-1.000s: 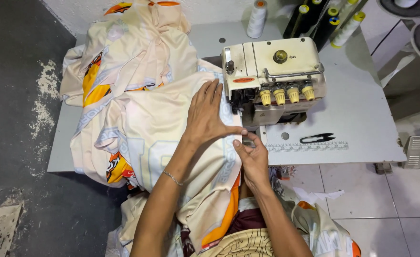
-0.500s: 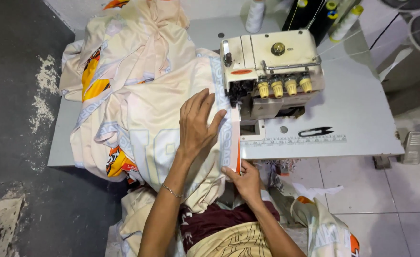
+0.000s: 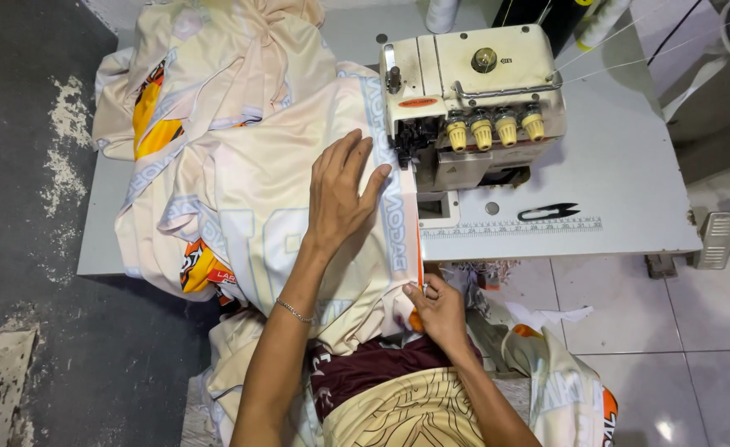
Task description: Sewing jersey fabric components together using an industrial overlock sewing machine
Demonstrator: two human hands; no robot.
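Note:
A cream and orange printed garment (image 3: 249, 190) lies heaped over the left half of the white sewing table (image 3: 621, 190). My left hand (image 3: 340, 194) rests flat on the fabric, fingers spread, just left of the cream overlock sewing machine (image 3: 473, 99). My right hand (image 3: 439, 308) pinches the fabric's orange-trimmed edge at the table's front edge, below the machine. The seam edge runs straight from that hand up to the machine's presser foot (image 3: 406, 153).
Black thread snips (image 3: 549, 212) lie on the table right of the machine, above a printed ruler strip. Thread cones stand at the back. More fabric pieces hang over my lap and onto the tiled floor (image 3: 630, 331). A dark mat lies at left.
My right hand has slid down from beside the machine to the table's front edge, still on the fabric's edge. My left hand stayed flat on the fabric.

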